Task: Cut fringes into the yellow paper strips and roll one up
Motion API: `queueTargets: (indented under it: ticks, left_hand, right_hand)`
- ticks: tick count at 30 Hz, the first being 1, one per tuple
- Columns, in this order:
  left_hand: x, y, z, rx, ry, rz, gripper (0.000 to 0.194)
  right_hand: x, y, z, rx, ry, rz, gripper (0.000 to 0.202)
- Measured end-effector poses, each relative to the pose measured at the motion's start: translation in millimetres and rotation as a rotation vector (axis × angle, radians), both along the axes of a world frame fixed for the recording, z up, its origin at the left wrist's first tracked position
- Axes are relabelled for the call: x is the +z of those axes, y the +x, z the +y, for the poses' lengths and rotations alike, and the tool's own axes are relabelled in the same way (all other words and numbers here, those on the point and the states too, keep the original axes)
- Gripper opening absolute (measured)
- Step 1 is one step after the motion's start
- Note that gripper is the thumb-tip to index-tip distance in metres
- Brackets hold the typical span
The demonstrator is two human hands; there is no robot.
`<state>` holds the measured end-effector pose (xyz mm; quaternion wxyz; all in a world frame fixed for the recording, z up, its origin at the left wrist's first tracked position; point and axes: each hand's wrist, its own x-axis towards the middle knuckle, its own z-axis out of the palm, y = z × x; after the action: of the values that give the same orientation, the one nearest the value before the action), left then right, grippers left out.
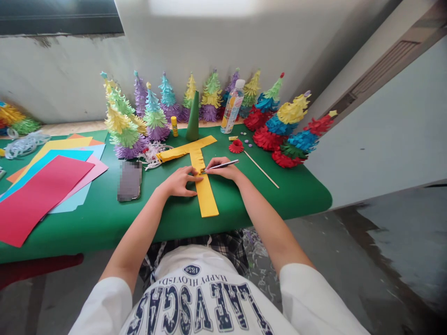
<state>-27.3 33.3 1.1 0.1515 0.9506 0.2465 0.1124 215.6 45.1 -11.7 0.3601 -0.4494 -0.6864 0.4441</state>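
A yellow paper strip (207,200) lies lengthwise on the green table, its far part cut into a fringe. My left hand (180,181) rests on the strip's left side, fingers apart and pressing the paper down. On the right side, my right hand (223,169) grips a slim silver pen-like tool (228,164), whose tip touches the fringe near my left fingertips. Across the strip's far end lies another yellow strip (181,150), fringed along its left part. Beyond it stands a green paper cone (193,118).
Fringed paper trees (155,114) line the wall, with a bottle (232,107) and a glue stick (174,126) among them. A phone (129,181) and colored sheets (45,200) lie left. A red paper rosette (236,146) and a thin stick (261,169) lie right.
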Motion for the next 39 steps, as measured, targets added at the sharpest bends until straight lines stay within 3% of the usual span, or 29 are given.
queueTargets:
  ticks: [4, 10, 14, 20, 33, 39]
  left_hand:
    - [-1.1, -1, 1, 0.005, -0.013, -0.025, 0.056]
    - [-8.6, 1, 5, 0.023, 0.036, -0.054, 0.054]
    - [-7.2, 4, 4, 0.040, 0.092, -0.037, 0.057]
    - [-0.9, 2, -1, 0.008, 0.091, -0.026, 0.078]
    - [-0.7, 14, -1, -0.022, 0.270, 0.084, 0.044]
    - [-3.9, 16, 1, -0.013, 0.308, 0.074, 0.047]
  right_hand:
    - [3.0, -2, -1, -0.063, 0.028, 0.042, 0.025]
    - [1.9, 6, 7, -0.345, 0.110, 0.267, 0.026]
    - [-3.8, 11, 13, -0.458, 0.109, 0.318, 0.030]
    - [-5.8, 11, 15, -0.482, 0.081, 0.309, 0.032]
    - [-4.3, 9, 14, -0.521, 0.044, 0.368, 0.034]
    - [-3.7, 7, 14, -0.515, 0.039, 0.351, 0.037]
